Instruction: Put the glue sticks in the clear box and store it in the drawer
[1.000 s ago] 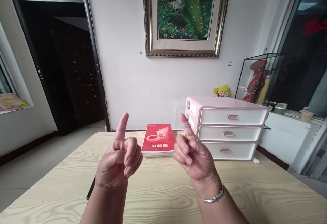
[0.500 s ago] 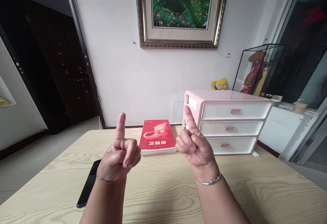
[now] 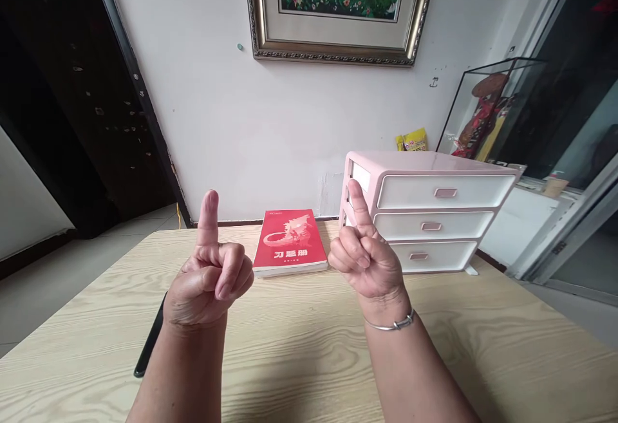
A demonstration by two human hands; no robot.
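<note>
My left hand is raised above the pale wood-grain table, its index finger pointing up and the other fingers curled, touching nothing. My right hand makes the same shape, with a silver bracelet on its wrist. A red paperback book with a dinosaur cover lies flat between my hands. Just behind my right hand stands a pink-and-white three-drawer unit. Beneath my left forearm, a black phone lies partly hidden.
A gilt-framed peacock picture hangs on the wall above the table. A glass case holding a red figure and a yellow packet stand behind the drawers. A dark doorway is at the left, and a glass door at the right.
The whole scene has shifted up and slightly left in view as my head moved. Both hands keep their raised-finger shape, and my left forearm now covers more of the phone.
</note>
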